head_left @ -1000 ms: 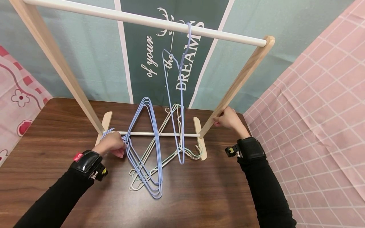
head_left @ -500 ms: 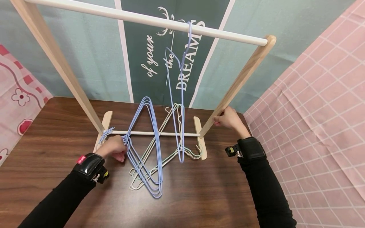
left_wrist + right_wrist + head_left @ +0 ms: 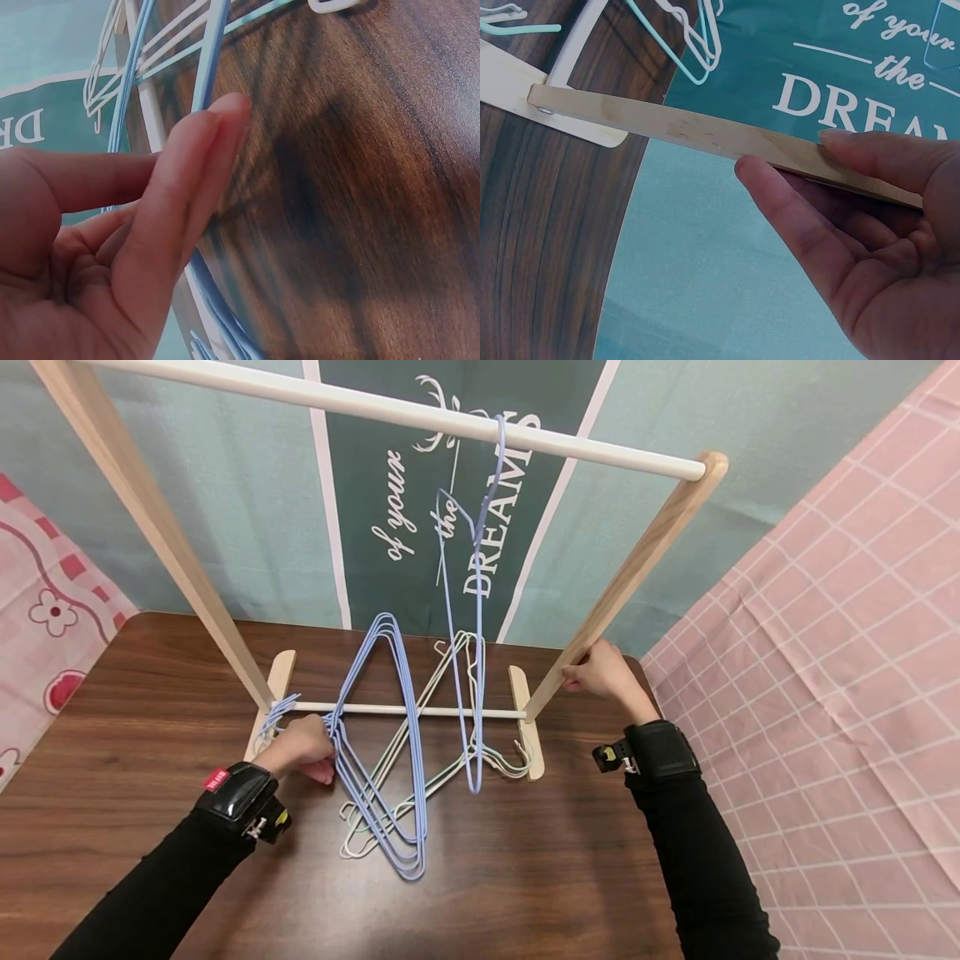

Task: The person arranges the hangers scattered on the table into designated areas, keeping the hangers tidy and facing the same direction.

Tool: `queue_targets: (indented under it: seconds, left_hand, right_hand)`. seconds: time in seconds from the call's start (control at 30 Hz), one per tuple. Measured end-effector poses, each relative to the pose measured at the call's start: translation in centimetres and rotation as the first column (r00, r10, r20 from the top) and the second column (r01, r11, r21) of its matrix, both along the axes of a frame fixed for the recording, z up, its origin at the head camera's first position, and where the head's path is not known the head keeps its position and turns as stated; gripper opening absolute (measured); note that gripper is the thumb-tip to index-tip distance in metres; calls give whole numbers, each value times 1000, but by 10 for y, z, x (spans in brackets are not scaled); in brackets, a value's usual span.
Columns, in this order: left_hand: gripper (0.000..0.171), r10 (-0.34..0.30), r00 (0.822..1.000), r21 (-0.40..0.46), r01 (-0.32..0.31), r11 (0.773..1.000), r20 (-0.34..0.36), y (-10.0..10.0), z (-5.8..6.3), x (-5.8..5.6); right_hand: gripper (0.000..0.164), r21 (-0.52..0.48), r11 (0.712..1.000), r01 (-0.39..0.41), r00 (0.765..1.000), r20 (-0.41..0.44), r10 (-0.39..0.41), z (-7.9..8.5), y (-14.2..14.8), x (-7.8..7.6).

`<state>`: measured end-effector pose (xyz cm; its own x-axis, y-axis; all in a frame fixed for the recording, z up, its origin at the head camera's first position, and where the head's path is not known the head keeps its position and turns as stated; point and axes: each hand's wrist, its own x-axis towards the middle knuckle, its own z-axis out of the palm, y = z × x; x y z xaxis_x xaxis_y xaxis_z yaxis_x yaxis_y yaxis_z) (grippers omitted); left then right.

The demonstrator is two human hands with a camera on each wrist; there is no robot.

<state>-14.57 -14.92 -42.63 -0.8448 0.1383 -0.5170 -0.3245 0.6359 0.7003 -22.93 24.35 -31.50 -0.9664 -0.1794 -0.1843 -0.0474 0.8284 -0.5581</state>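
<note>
In the head view my left hand (image 3: 303, 747) is at the necks of several blue hangers (image 3: 415, 727) lying stacked on the table; their hooks stick out to its left. The left wrist view shows thumb and fingers (image 3: 176, 180) closed around a blue hanger (image 3: 214, 52), partly hiding it. My right hand (image 3: 602, 675) grips the lower part of the rack's right wooden post (image 3: 626, 581). Seen from the right wrist, that post (image 3: 682, 127) runs between thumb and fingers. One more blue hanger (image 3: 480, 602) hangs by its hook from the white top rail (image 3: 337, 400).
White and pale green hangers (image 3: 375, 789) lie crossed beneath the blue ones on the brown table (image 3: 525, 877). A white lower bar (image 3: 367, 710) joins the rack's feet. The left post (image 3: 157, 527) rises beside my left hand. Patterned cloths surround the table.
My left hand has shifted slightly right and toward me, uncovering more of the blue hooks. The hanging blue hanger has swung a little. My right hand has stayed on the post.
</note>
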Motion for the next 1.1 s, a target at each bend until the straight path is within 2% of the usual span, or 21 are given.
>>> queue_targets:
  seconds: [0.3,0.53,0.8,1.1]
  left_hand:
    - [9,29,999,35,-30,999,23,0,-3,-1]
    - [13,58,996,101,-65,993,68,0,-1,-1]
    - [14,51,999,114,-51,992,-1,0,9,1]
    - [13,15,999,89,-12,996,-37,-2,25,-3]
  right_hand:
    - [27,-19,1000,21,1000,17,-20,0,0,0]
    - [29,-30,999,16,999,30,-15,1,-1,1]
    - [28,-23,1000,11,1000,15,-11,1,0,0]
    - [27,-17,1000,10,1000,10,-10,0,0,0]
